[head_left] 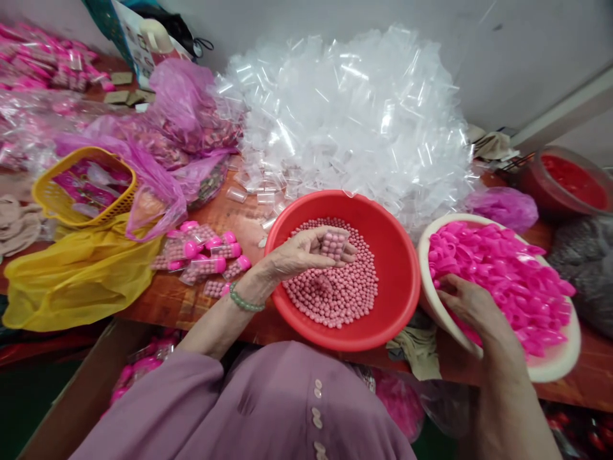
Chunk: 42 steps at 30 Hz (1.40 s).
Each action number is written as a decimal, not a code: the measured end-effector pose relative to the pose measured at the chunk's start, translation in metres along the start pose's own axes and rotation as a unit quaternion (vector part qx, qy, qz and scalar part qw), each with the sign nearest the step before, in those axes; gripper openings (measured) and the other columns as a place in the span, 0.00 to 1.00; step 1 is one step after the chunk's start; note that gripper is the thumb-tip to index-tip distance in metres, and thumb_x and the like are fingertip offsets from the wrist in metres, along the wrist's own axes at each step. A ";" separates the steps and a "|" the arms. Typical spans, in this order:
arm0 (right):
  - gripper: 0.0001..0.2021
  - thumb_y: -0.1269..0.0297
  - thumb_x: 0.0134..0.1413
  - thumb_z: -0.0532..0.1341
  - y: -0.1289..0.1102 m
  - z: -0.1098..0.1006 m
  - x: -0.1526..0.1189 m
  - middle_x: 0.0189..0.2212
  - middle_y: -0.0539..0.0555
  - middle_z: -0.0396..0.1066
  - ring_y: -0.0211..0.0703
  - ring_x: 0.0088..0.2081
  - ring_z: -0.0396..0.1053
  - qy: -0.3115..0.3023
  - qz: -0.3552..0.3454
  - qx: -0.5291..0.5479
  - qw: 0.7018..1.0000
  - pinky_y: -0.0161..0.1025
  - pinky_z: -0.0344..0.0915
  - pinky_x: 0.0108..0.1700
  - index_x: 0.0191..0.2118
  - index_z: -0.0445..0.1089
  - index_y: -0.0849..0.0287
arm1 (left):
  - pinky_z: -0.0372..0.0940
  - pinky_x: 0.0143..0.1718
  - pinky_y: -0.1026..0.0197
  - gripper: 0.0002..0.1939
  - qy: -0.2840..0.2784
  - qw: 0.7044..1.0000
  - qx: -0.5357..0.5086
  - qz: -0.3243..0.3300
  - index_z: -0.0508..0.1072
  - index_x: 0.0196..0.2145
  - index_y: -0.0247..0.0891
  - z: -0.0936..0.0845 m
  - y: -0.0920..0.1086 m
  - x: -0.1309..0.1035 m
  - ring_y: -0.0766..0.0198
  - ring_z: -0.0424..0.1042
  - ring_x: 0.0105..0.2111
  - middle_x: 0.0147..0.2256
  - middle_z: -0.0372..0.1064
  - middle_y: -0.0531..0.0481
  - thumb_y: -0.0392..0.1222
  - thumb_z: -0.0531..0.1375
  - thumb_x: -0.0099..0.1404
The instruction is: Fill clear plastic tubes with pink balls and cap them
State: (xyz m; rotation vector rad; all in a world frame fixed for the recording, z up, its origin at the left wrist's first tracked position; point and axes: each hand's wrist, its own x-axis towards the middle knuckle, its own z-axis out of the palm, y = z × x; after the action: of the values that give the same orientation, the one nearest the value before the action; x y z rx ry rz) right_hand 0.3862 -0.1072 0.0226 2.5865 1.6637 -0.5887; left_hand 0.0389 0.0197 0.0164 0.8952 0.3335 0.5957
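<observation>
My left hand (306, 250) is closed round a small clear tube (334, 245) filled with pink beads, held over the red basin (402, 300). Loose pink beads (335, 300) cover much of the basin's bottom. On the right, my right hand (469, 306) reaches into a white basin (550, 372) heaped with bright pink plastic caps (512, 281). Its fingers are bent together at the near left side of the heap, and whatever is between them is hidden. Left of the red basin lie several bead-filled tubes (204, 265) with pink caps on.
A large heap of clear empty tubes (354, 121) stands against the wall. To the left are a yellow basket (43, 191), a yellow bag (81, 275) and purple plastic bags (182, 96). A tub with red contents (536, 185) is at the far right.
</observation>
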 end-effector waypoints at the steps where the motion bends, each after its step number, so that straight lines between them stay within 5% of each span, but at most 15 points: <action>1: 0.05 0.59 0.51 0.57 0.000 -0.001 -0.003 0.25 0.56 0.74 0.55 0.29 0.72 0.011 0.005 0.011 1.000 0.47 0.64 0.34 0.28 0.65 0.51 | 0.68 0.52 0.51 0.25 -0.001 1.000 -0.006 -0.001 0.71 0.49 0.35 -0.001 0.000 0.000 0.54 0.77 0.47 0.47 0.75 0.37 0.33 0.69 0.53; 4: 0.06 0.55 0.48 0.61 0.004 -0.008 -0.014 0.23 0.55 0.72 0.56 0.28 0.71 0.081 0.047 0.043 0.995 0.51 0.66 0.37 0.28 0.65 0.48 | 0.69 0.50 0.53 0.26 0.008 0.999 -0.033 -0.009 0.71 0.49 0.35 -0.004 -0.001 -0.001 0.53 0.77 0.47 0.47 0.75 0.37 0.32 0.69 0.52; 7: 0.09 0.54 0.40 0.66 0.004 -0.020 -0.024 0.20 0.53 0.69 0.55 0.26 0.70 0.234 0.096 0.130 0.959 0.54 0.66 0.37 0.27 0.66 0.48 | 0.70 0.48 0.56 0.26 0.016 0.998 -0.049 -0.021 0.72 0.48 0.35 -0.004 0.000 -0.002 0.55 0.77 0.46 0.45 0.76 0.38 0.31 0.70 0.50; 10: 0.12 0.57 0.32 0.71 -0.018 -0.027 -0.031 0.22 0.53 0.71 0.49 0.22 0.69 0.401 0.037 0.336 0.851 0.49 0.66 0.27 0.26 0.70 0.51 | 0.70 0.46 0.58 0.24 0.030 0.998 -0.050 -0.025 0.72 0.46 0.34 0.001 0.000 -0.001 0.57 0.77 0.44 0.42 0.76 0.40 0.31 0.70 0.50; 12: 0.13 0.61 0.31 0.73 -0.050 -0.025 -0.032 0.22 0.52 0.72 0.44 0.19 0.68 0.444 -0.048 0.443 0.778 0.43 0.64 0.23 0.26 0.71 0.55 | 0.71 0.43 0.60 0.23 0.051 0.997 -0.049 -0.032 0.72 0.44 0.33 0.006 -0.003 -0.001 0.59 0.77 0.42 0.41 0.76 0.41 0.32 0.71 0.50; 14: 0.12 0.63 0.36 0.73 -0.088 -0.017 -0.031 0.23 0.51 0.74 0.38 0.18 0.67 0.405 -0.119 0.521 0.741 0.39 0.65 0.21 0.26 0.70 0.58 | 0.71 0.39 0.61 0.23 0.079 0.995 -0.052 -0.044 0.71 0.44 0.32 0.013 -0.007 -0.001 0.61 0.77 0.38 0.39 0.76 0.43 0.35 0.72 0.50; 17: 0.14 0.66 0.46 0.70 -0.138 0.003 -0.023 0.26 0.47 0.76 0.38 0.25 0.74 0.260 -0.183 0.600 0.734 0.34 0.69 0.25 0.39 0.68 0.55 | 0.71 0.34 0.63 0.26 0.110 0.990 -0.062 -0.065 0.70 0.43 0.33 0.025 -0.011 -0.004 0.64 0.77 0.34 0.38 0.75 0.46 0.39 0.74 0.48; 21: 0.14 0.66 0.49 0.69 -0.164 0.028 -0.016 0.29 0.47 0.79 0.37 0.26 0.75 0.146 -0.237 0.649 0.708 0.32 0.72 0.26 0.41 0.66 0.54 | 0.72 0.32 0.64 0.26 0.131 0.988 -0.058 -0.060 0.71 0.39 0.32 0.035 -0.009 -0.010 0.64 0.77 0.31 0.34 0.74 0.49 0.43 0.75 0.46; 27: 0.15 0.66 0.50 0.70 -0.164 0.041 -0.016 0.30 0.46 0.79 0.37 0.26 0.76 0.139 -0.228 0.648 0.713 0.31 0.73 0.25 0.43 0.68 0.53 | 0.71 0.30 0.66 0.25 0.187 0.977 -0.081 -0.058 0.70 0.37 0.31 0.030 -0.016 -0.011 0.65 0.77 0.29 0.28 0.73 0.51 0.41 0.75 0.45; 34: 0.13 0.63 0.51 0.69 -0.172 0.055 -0.019 0.30 0.46 0.78 0.35 0.22 0.74 0.180 -0.220 0.651 0.704 0.32 0.73 0.25 0.42 0.68 0.54 | 0.72 0.32 0.64 0.28 0.189 0.975 -0.113 -0.038 0.72 0.40 0.31 0.027 -0.028 -0.006 0.66 0.76 0.28 0.30 0.74 0.51 0.40 0.76 0.42; 37: 0.12 0.64 0.53 0.68 -0.168 0.054 -0.023 0.31 0.46 0.77 0.36 0.25 0.75 0.210 -0.242 0.576 0.752 0.34 0.75 0.29 0.43 0.70 0.54 | 0.72 0.32 0.64 0.24 0.208 0.974 -0.092 -0.013 0.72 0.36 0.30 0.025 -0.028 -0.007 0.68 0.75 0.27 0.28 0.72 0.53 0.40 0.75 0.43; 40: 0.12 0.66 0.55 0.66 -0.164 0.047 -0.029 0.37 0.51 0.78 0.40 0.35 0.78 0.245 -0.300 0.395 0.833 0.38 0.77 0.39 0.46 0.72 0.54 | 0.70 0.35 0.65 0.22 0.236 0.970 -0.058 0.021 0.73 0.35 0.30 0.022 -0.029 -0.007 0.71 0.73 0.29 0.29 0.72 0.54 0.40 0.75 0.45; 42: 0.11 0.68 0.57 0.65 -0.164 0.041 -0.032 0.40 0.53 0.79 0.42 0.39 0.78 0.256 -0.357 0.260 0.860 0.39 0.76 0.44 0.47 0.73 0.55 | 0.70 0.35 0.65 0.22 0.239 0.970 -0.042 0.030 0.74 0.36 0.30 0.021 -0.030 -0.007 0.71 0.71 0.30 0.29 0.71 0.54 0.40 0.74 0.45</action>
State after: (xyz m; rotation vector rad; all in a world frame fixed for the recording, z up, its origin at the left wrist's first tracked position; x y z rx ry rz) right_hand 0.2174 -0.0727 0.0256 2.4989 3.0905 -0.3947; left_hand 0.0542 -0.0127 0.0045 0.6743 0.7117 0.8767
